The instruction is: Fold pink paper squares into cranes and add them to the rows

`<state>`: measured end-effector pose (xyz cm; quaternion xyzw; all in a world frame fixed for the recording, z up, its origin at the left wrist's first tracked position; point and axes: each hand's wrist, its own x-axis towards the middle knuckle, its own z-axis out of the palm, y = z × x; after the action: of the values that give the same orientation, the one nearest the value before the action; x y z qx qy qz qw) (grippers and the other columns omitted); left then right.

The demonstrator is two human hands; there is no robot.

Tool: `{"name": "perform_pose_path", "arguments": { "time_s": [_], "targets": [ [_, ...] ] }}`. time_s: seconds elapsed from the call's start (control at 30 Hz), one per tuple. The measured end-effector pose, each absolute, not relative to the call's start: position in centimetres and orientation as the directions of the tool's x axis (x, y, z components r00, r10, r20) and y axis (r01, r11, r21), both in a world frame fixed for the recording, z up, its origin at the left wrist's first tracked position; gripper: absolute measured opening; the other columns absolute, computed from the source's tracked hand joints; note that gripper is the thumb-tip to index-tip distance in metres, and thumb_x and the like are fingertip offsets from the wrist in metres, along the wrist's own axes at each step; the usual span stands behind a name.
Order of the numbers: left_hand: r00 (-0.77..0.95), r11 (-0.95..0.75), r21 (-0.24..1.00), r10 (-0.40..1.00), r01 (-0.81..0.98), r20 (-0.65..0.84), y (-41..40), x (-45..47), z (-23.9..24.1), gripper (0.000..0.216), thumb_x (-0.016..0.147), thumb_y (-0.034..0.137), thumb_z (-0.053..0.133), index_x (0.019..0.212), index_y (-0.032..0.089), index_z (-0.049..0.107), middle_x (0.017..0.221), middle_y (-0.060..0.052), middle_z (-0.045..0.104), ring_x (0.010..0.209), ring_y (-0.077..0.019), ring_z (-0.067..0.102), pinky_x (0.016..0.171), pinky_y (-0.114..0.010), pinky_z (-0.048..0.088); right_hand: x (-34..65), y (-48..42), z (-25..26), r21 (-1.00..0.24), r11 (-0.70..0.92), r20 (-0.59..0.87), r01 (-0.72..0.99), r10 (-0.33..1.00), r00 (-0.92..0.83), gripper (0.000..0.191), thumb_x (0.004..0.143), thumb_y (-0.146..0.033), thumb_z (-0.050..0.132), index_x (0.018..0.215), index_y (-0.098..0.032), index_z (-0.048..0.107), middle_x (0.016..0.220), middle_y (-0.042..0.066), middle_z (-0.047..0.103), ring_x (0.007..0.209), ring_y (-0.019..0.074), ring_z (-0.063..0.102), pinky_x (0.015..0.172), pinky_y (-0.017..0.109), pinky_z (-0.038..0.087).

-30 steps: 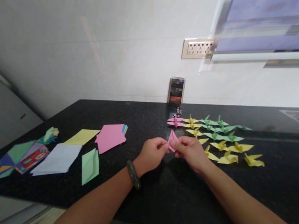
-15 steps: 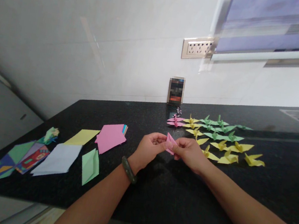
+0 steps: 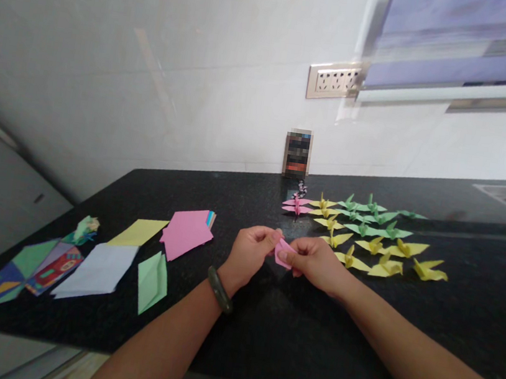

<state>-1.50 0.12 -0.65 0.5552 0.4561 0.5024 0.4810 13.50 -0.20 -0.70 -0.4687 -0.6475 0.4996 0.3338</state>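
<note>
Leftmost on the dark counter point(image 3: 115, 195), patterned papers point(image 3: 10, 274) lie fanned out, with a small crumpled green-and-yellow paper piece point(image 3: 86, 230) just beyond them. Next come white sheets point(image 3: 95, 271), touching a yellow sheet point(image 3: 138, 232) at their far edge, then a folded green paper point(image 3: 152, 283) and, farther back, a pile of pink sheets point(image 3: 186, 233) with other colours peeping out at one corner. All of these lie as they did a second ago.

The left hand point(image 3: 251, 252), a dark bangle point(image 3: 220, 290) on its wrist, has thumb and forefinger pinched on the upper left corner of a pink folded paper point(image 3: 283, 254), which is held up between the two hands above the counter. A second ago that paper stood with its point upward; now it sits lower and tilted, its point no longer rising above the fingers. Behind it are pink cranes point(image 3: 296, 208), near a small blurred box point(image 3: 297, 154) against the wall.

The right hand point(image 3: 318, 261) grips the paper's right side, thumb laid across its face. It has dropped slightly, so more shows of one of the yellow cranes point(image 3: 334, 238) beyond it. Farther right, green cranes point(image 3: 364, 229) and more yellow ones rest unchanged.
</note>
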Motion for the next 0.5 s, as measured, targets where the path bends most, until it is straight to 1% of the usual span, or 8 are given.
{"name": "perform_pose_path", "arguments": {
  "time_s": [0.1,0.2,0.3,0.37,0.43,0.5],
  "targets": [
    [0.019,-0.226,0.963,0.974,0.148,0.225,0.09,-1.58,-0.65,0.025,0.068,0.036,0.064,0.057,0.014,0.062,0.053,0.002,0.055,0.053,-0.0091,0.046,0.053,-0.022,0.037,13.42,-0.24,-0.57,-0.956,0.059,-0.043,0.286,0.941,-0.336,0.029,0.068,-0.036,0.064,0.052,-0.014,0.053,0.04,-0.004,0.048,0.037,0.0055,0.039,0.038,0.018,0.025],
    [-0.01,-0.239,0.956,0.97,0.167,0.245,-0.05,-1.49,-0.64,0.026,0.072,0.035,0.06,0.057,0.014,0.061,0.052,0.002,0.053,0.052,-0.0088,0.044,0.052,-0.022,0.036,13.3,-0.33,-0.42,-0.96,0.066,-0.031,0.272,0.941,-0.337,0.028,0.067,-0.036,0.064,0.052,-0.015,0.053,0.041,-0.003,0.049,0.038,0.0058,0.04,0.038,0.018,0.025],
    [0.027,-0.171,0.982,0.985,0.079,0.17,-0.22,-1.27,-0.6,0.024,0.071,0.036,0.061,0.062,0.013,0.062,0.053,0.002,0.053,0.051,-0.0082,0.045,0.05,-0.021,0.035,13.36,-0.32,-0.36,-0.966,0.065,-0.023,0.252,0.943,-0.332,0.029,0.068,-0.037,0.063,0.052,-0.015,0.053,0.04,-0.004,0.048,0.037,0.0058,0.039,0.038,0.018,0.025],
    [0.111,-0.091,0.996,0.99,-0.012,0.091,-0.27,-1.16,-0.63,0.023,0.068,0.036,0.064,0.07,0.013,0.063,0.059,0.0,0.057,0.053,-0.0088,0.049,0.051,-0.021,0.038,13.5,-0.25,-0.35,-0.969,0.063,-0.022,0.24,0.941,-0.337,0.031,0.068,-0.039,0.063,0.052,-0.015,0.053,0.04,-0.004,0.047,0.037,0.0057,0.039,0.038,0.018,0.026],
    [0.169,-0.023,0.997,0.985,-0.076,0.036,-0.21,-1.16,-0.71,0.023,0.066,0.035,0.066,0.072,0.012,0.063,0.062,-0.001,0.06,0.054,-0.0095,0.052,0.052,-0.022,0.04,13.64,-0.15,-0.35,-0.972,0.064,-0.019,0.226,0.937,-0.348,0.033,0.069,-0.042,0.063,0.053,-0.015,0.053,0.04,-0.004,0.047,0.037,0.0057,0.04,0.038,0.018,0.028],
    [0.132,0.01,0.991,0.991,-0.134,0.008,-0.07,-1.25,-0.78,0.022,0.066,0.034,0.066,0.069,0.012,0.061,0.061,-0.001,0.059,0.054,-0.0087,0.052,0.052,-0.021,0.041,13.75,-0.03,-0.35,-0.98,0.054,-0.016,0.191,0.937,-0.349,0.034,0.071,-0.045,0.061,0.056,-0.015,0.054,0.043,-0.003,0.049,0.039,0.006,0.042,0.04,0.018,0.032]
  ]
}}
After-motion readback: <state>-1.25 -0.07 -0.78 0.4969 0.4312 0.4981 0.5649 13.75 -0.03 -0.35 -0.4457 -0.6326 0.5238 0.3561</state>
